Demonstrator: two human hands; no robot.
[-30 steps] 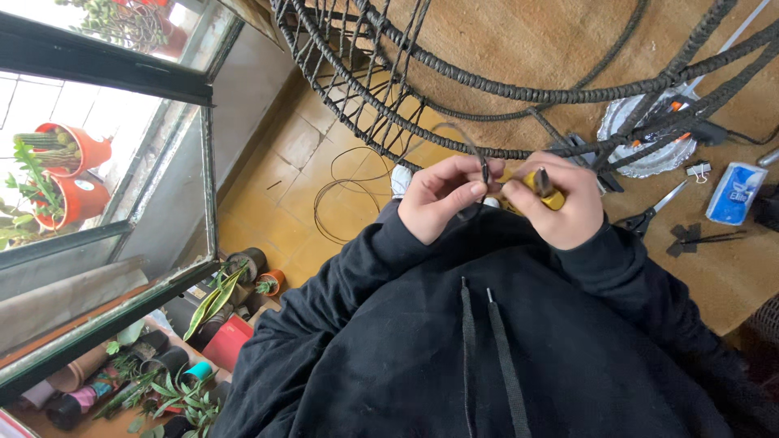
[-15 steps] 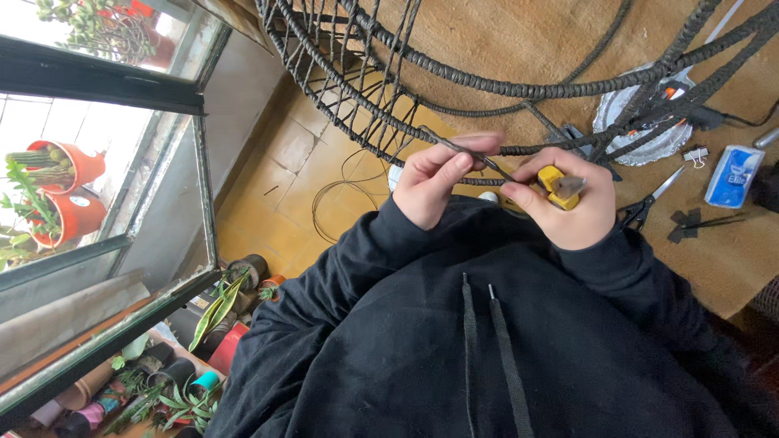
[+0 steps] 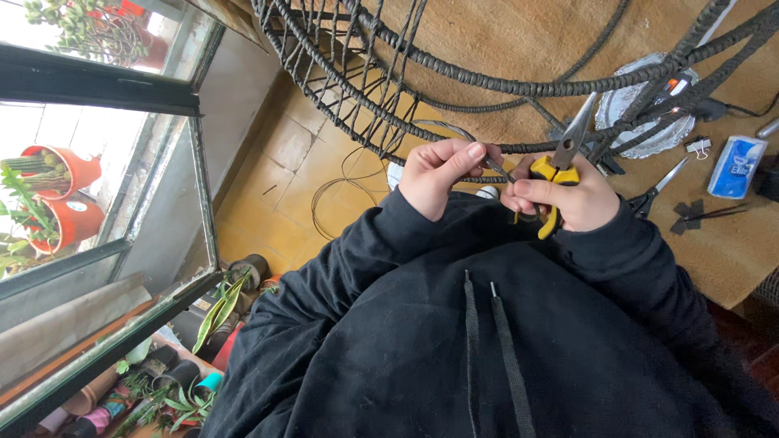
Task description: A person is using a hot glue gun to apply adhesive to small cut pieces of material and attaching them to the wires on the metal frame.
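your right hand [image 3: 568, 199] is fisted on yellow-handled pliers [image 3: 560, 166], nose pointing to 1 o'clock; your left hand [image 3: 442, 174] pinches a thin wire [image 3: 454, 127], thumb extended toward 3 o'clock.

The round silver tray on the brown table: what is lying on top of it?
A dark wrapped frame crosses above the silver tray, so most of its surface is covered. A small dark object with an orange spot shows there; what it is cannot be told.

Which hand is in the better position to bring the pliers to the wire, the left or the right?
Probably the right. The right hand already grips the yellow-handled pliers, with the tips pointing up beside the wrapped frame. The left hand pinches the thin wire, so it seems occupied.
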